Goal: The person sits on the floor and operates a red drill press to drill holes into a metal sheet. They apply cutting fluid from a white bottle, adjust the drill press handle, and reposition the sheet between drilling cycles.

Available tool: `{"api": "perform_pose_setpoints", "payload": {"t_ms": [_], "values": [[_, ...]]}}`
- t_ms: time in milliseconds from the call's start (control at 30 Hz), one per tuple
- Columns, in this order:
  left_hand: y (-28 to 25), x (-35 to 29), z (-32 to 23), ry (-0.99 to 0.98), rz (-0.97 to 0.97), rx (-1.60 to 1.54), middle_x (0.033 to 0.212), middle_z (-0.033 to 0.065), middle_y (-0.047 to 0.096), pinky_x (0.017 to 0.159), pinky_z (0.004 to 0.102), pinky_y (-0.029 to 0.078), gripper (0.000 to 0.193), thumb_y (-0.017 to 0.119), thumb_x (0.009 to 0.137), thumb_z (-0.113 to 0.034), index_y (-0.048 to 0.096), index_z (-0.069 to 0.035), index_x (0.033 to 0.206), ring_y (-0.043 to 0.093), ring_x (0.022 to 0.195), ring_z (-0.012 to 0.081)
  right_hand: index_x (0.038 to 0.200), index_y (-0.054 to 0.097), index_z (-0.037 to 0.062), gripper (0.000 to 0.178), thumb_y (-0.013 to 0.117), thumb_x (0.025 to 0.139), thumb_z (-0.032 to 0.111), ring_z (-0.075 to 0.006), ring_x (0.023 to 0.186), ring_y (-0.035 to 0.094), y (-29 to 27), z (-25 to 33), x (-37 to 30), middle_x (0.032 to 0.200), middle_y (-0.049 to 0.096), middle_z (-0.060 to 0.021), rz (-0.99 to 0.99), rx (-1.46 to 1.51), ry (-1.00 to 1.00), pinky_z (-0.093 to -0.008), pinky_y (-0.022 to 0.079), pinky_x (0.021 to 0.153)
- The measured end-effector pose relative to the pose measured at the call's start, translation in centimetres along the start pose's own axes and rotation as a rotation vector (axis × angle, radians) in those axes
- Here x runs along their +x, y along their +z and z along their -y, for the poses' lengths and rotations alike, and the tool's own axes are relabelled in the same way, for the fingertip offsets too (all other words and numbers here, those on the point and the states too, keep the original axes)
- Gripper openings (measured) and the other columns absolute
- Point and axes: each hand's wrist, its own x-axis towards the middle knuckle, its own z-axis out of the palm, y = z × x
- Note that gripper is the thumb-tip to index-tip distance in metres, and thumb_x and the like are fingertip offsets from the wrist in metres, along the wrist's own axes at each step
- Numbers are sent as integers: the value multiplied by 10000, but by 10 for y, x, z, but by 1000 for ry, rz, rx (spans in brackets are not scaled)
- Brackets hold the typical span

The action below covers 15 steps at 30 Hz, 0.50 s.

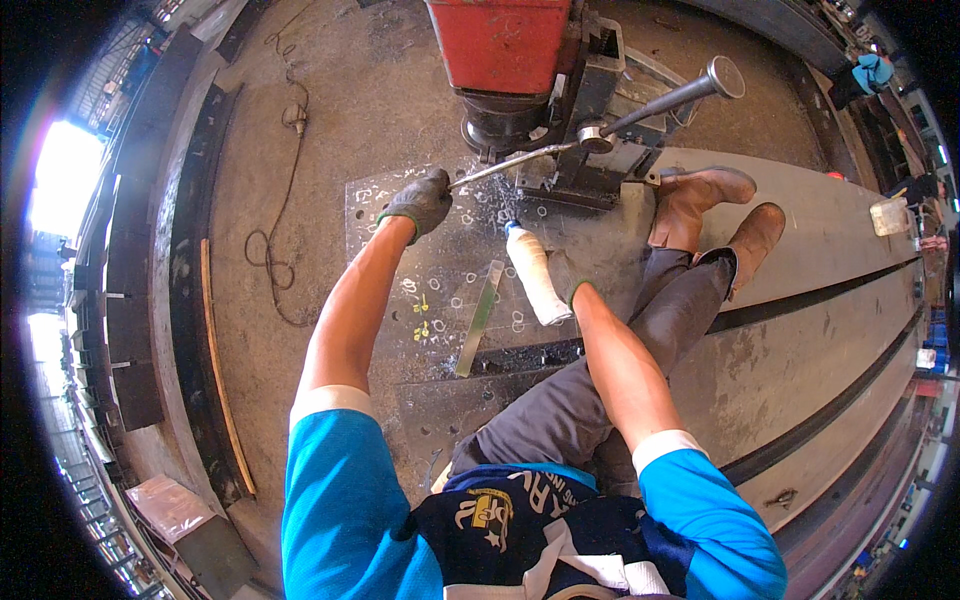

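Observation:
My left hand [424,204], in a dark glove with a green cuff, is closed round the end of a metal feed lever [515,165]. The lever runs to the hub of a drill press [505,50] with a red motor housing and dark body, standing on a steel plate [390,300]. My right hand [564,272], also gloved, grips a whitish squeeze bottle [534,268] from its right side; its fingers are mostly hidden. The bottle's blue nozzle points toward the drill's lower end, where bright metal shavings [492,195] lie.
A flat metal strip [480,318] lies on the plate among chalk-circled marks and holes. Another lever with a round knob [726,77] sticks out right of the drill. My booted legs [690,215] stretch over long steel plates at right. A cable [290,200] lies on the floor at left.

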Motion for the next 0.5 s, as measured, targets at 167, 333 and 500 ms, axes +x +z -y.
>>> {"api": "perform_pose_setpoints", "payload": {"t_ms": [167, 333, 500], "values": [[4, 3, 3, 9, -25, 7, 1119, 280, 730, 892, 564, 550, 279, 614, 1012, -281, 614, -72, 1197, 703, 1087, 489, 1203, 709, -65, 560, 310, 1091, 311, -380, 882, 743, 2, -8, 3, 1109, 760, -274, 38, 119, -32, -512, 584, 802], [2, 1, 1, 21, -7, 16, 1129, 289, 724, 905, 556, 542, 319, 612, 1012, -254, 606, -16, 1223, 707, 1099, 481, 1192, 707, -57, 561, 295, 1089, 309, -370, 885, 740, 0, -2, -1, 1111, 753, -277, 54, 235, 70, -520, 582, 813], [1, 0, -1, 9, 5, 17, 1101, 288, 729, 881, 560, 546, 323, 596, 1018, -265, 599, -13, 1221, 721, 1051, 478, 1168, 710, -37, 536, 301, 1086, 300, -357, 849, 739, 4, -7, 4, 1066, 753, -266, 50, 280, 70, -520, 584, 790]]}}
